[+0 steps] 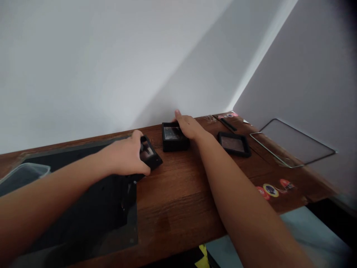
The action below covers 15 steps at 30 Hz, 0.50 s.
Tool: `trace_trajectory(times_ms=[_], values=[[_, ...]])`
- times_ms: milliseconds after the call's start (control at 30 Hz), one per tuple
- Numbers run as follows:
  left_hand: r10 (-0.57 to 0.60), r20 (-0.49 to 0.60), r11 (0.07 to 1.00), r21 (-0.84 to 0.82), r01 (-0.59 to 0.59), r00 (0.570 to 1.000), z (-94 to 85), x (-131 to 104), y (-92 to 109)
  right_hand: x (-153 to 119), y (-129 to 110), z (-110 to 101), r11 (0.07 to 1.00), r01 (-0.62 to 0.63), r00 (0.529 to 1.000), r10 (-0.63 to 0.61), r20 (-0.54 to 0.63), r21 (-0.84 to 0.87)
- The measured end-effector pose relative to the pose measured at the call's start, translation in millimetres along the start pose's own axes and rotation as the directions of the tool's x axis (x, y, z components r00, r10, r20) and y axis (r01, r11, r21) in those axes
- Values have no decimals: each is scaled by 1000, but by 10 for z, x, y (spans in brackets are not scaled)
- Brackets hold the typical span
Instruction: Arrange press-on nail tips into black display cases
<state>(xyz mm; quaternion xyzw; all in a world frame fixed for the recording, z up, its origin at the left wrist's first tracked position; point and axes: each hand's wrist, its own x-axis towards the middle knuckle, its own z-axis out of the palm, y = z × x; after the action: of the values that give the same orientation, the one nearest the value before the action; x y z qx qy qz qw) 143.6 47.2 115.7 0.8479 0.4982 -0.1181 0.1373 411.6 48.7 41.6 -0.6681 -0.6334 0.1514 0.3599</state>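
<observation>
My left hand (125, 154) is closed around a black box with a clear window (153, 159). That box is tilted, over the right edge of a dark sheet. A second black box with a clear top (175, 145) sits on the wooden tabletop near the wall, and my right hand (189, 126) grips its right and back side. Part of the right hand's fingers is hidden behind this box. To the right of my right hand lies a shallow black frame with a clear pane (233, 144), apart from both hands.
The dark sheet (83, 212) covers the left of the wooden tabletop (173, 193), with a clear plastic tray (28, 171) on it. A thin black strip (228, 124) lies at the back right. A wire frame (272, 152) leans on the right wall. Round stickers (270, 190) mark the front right.
</observation>
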Motion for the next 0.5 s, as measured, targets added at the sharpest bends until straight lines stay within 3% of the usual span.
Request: trace_trajectory(times_ms=[100, 300, 500], values=[[101, 31, 995, 11, -101, 994, 147, 1, 290, 8, 11, -11, 999, 17, 1000, -17, -12, 37], [265, -24, 959, 108, -261, 964, 326, 22, 739, 25, 17, -45, 998, 38, 999, -36, -32, 45], [386, -88, 920, 110, -376, 918, 342, -7, 839, -7, 7, -78, 999, 32, 994, -33, 103, 3]])
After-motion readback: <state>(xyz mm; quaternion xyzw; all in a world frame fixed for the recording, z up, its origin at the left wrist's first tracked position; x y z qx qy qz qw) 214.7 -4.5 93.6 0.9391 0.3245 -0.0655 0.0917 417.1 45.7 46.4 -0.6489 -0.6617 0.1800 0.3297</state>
